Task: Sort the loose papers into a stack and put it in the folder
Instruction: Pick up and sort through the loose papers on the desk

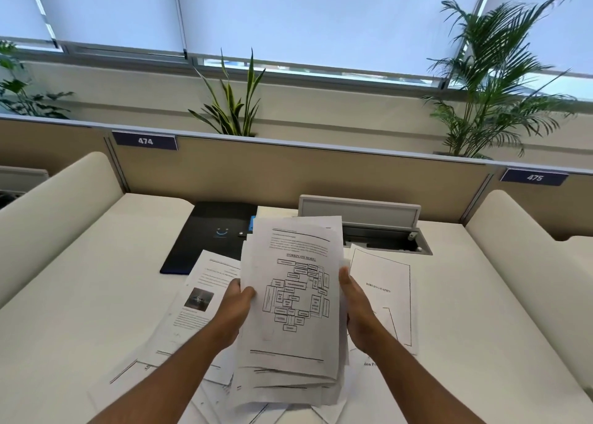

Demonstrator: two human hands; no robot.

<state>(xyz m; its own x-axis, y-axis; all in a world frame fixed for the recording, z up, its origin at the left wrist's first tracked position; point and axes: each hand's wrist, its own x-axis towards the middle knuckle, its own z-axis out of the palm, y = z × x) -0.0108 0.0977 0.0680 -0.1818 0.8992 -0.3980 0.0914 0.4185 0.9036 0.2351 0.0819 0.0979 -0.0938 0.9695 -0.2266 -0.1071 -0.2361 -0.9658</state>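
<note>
Above the smooth cream desk (96, 295), your left hand (236, 308) and right hand (354, 308) clasp the uneven stack of printed white sheets (295, 295) by its edges; loose pages (385, 292) lie flat beneath, the matte black rectangular folder (211, 234) closed behind.

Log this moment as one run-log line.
step: stacking | left hand: grips stack | right hand: grips stack | loose sheets: on desk | folder: closed
</note>
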